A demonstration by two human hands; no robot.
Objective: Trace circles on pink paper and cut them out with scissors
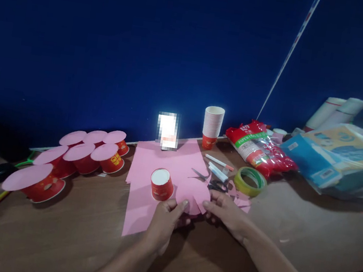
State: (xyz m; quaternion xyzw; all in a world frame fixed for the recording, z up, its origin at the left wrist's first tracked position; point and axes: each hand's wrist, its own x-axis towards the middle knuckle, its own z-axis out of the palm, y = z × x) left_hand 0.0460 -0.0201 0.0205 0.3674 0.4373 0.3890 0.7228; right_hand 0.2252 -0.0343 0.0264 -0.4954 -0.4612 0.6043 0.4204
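Note:
Between my hands is a pink paper circle (190, 193) with a slit on its right side. My left hand (164, 221) pinches its lower left edge, thumb on top. My right hand (225, 209) grips the edge beside the slit; some of its fingers are hidden under the paper. Just left of the circle, an upside-down red paper cup (162, 186) stands on pink paper sheets (167, 161). Behind the circle lie scissors (218, 185), partly covered, with pink paper scraps (243, 202) near my right hand.
Several red cups topped with pink discs (79, 153) stand at left. A stack of paper cups (212, 127) rises near the blue wall. Markers (218, 171), a tape roll (250, 181), a red cup package (260, 149) and a blue-yellow plastic bag (337, 158) lie to the right.

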